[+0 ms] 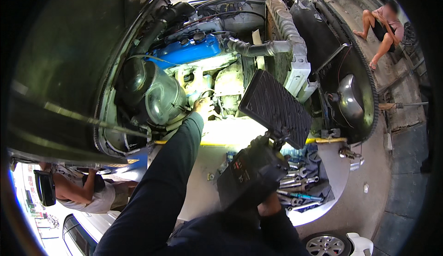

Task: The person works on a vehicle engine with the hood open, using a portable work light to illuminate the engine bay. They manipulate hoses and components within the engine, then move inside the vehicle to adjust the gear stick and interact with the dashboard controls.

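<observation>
— What have you got on your left side?

— My left hand is reached deep into the engine bay, fingers curled on a small part low on the pale engine block. Whether they pinch it or only touch it I cannot tell. Just left of that hand sits the round air cleaner housing, and above the hand is the blue valve cover.

— And what worries you there?

— I judge the part could slip from my fingers and drop down past the block, since I'm working at full stretch and half blind.

— The right?

— My right hand is closed around the black work light, whose ribbed flat panel stands up just right of my left hand, near the radiator.

— Risk there?

— The panel could swing into the radiator hose or block my view, I think, if my wrist tires. Below and to the right of that hand, spanners lie loose on a grey cloth; an elbow could sweep them off.
</observation>
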The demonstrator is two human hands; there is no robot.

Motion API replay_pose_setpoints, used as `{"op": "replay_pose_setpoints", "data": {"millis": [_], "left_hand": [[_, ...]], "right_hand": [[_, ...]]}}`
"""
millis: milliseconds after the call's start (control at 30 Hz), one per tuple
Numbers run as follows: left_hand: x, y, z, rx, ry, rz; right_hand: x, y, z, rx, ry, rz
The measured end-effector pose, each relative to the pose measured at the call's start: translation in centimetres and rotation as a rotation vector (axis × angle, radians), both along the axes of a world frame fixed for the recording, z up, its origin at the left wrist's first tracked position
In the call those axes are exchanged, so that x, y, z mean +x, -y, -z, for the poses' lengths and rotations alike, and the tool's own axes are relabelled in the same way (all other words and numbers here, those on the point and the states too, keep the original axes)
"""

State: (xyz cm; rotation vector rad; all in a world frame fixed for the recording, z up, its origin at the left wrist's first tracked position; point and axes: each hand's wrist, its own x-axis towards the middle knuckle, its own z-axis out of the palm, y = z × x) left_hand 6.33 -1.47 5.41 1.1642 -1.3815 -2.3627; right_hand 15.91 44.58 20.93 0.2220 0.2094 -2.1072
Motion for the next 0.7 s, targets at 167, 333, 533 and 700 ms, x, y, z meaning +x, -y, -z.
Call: {"op": "replay_pose_setpoints", "data": {"millis": [167,333,533,700], "left_hand": [[-3.5,0.7,2.6,0.04,0.104,-0.168],[-5.8,1.8,2.5,-0.011,0.161,-0.091],[-8.1,3.5,4.7,0.037,0.182,-0.02],[-8.1,5.0,6.9,0.017,0.167,0.022]], "right_hand": [[-2.6,1.6,1.8,-0.008,0.078,-0.037],[-4.8,5.1,3.3,-0.063,0.134,-0.051],[-6.2,9.6,4.6,-0.157,0.184,-0.063],[-6.0,12.4,5.1,-0.252,0.218,-0.047]]}}
